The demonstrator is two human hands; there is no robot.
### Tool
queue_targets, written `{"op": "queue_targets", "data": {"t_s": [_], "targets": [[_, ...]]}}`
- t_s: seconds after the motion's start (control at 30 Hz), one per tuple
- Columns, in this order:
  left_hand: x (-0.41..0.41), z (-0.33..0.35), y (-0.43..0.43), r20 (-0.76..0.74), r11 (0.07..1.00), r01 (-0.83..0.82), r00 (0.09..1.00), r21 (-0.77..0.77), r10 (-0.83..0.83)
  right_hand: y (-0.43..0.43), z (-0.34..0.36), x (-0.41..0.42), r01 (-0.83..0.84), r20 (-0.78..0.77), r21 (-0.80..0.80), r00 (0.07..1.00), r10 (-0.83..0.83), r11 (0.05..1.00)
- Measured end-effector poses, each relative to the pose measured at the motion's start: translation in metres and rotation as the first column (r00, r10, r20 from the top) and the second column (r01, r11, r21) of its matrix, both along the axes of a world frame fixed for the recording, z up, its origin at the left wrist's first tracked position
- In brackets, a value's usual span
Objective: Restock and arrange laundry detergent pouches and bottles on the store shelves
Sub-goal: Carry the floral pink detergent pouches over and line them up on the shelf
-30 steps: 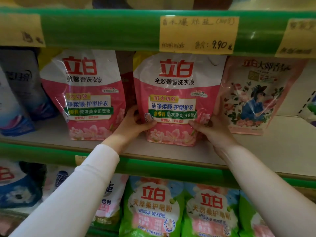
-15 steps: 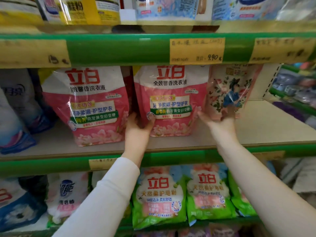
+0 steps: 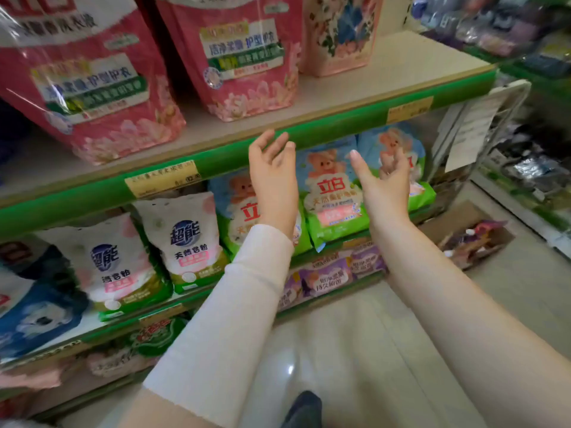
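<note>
Glossy plastic pink pouches [image 3: 244, 57] on a matt shelf board [image 3: 401, 57], shiny floor tiles [image 3: 340, 350]

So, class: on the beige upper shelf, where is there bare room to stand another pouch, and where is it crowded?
Free: the bare beige shelf board right of the floral pale-pink pouch, out to the shelf's end. Crowded: the two large pink detergent pouches and the floral one stand close together. Both the left hand and right hand are empty.
</note>
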State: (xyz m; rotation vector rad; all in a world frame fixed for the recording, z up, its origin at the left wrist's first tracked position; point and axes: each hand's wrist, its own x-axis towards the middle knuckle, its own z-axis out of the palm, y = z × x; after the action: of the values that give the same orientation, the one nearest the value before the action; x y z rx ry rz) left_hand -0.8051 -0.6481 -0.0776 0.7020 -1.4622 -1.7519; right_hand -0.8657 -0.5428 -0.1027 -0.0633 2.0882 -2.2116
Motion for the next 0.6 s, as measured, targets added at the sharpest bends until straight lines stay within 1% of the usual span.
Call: {"op": "queue_targets", "data": {"t_s": [0.07,0.13,0.2,0.3,0.37,0.43,0.53,0.6], "targets": [[0.001,-0.028,0.028,0.068,0.993,0.081,0.994,0.081,-0.087,0.026,-0.024,0.013,0.034,0.072,-0.009,0.997,-0.033,0.999],[0.006,-0.064,0.063,0.158,0.971,0.155,0.970,0.182,-0.185,0.058,-0.056,0.027,0.112,0.167,0.021,0.979,-0.114,0.993],[0.014,-0.100,0.095,0.233,0.945,0.177,0.941,0.277,-0.245,0.088,-0.087,0.046,0.178,0.266,0.025,0.947,-0.179,0.984],[0.031,-0.151,0.145,0.367,0.917,0.181,0.875,0.357,-0.315,0.136,-0.128,0.081,0.266,0.410,0.053,0.873,-0.264,0.962],[0.045,-0.181,0.176,0.446,0.884,0.232,0.794,0.407,-0.413,0.165,-0.149,0.104,0.326,0.488,0.103,0.807,-0.333,0.940],[0.060,-0.203,0.205,0.499,0.827,0.281,0.687,0.487,-0.528,0.188,-0.166,0.129,0.385,0.570,0.130,0.725,-0.386,0.914],[0.080,-0.219,0.242,0.519,0.733,0.352,0.533,0.582,-0.668,0.220,-0.186,0.168,0.470,0.657,0.190,0.592,-0.467,0.862],[0.094,-0.226,0.265,0.537,0.665,0.436,0.392,0.607,-0.747,0.240,-0.199,0.195,0.548,0.701,0.267,0.453,-0.550,0.793]]}}
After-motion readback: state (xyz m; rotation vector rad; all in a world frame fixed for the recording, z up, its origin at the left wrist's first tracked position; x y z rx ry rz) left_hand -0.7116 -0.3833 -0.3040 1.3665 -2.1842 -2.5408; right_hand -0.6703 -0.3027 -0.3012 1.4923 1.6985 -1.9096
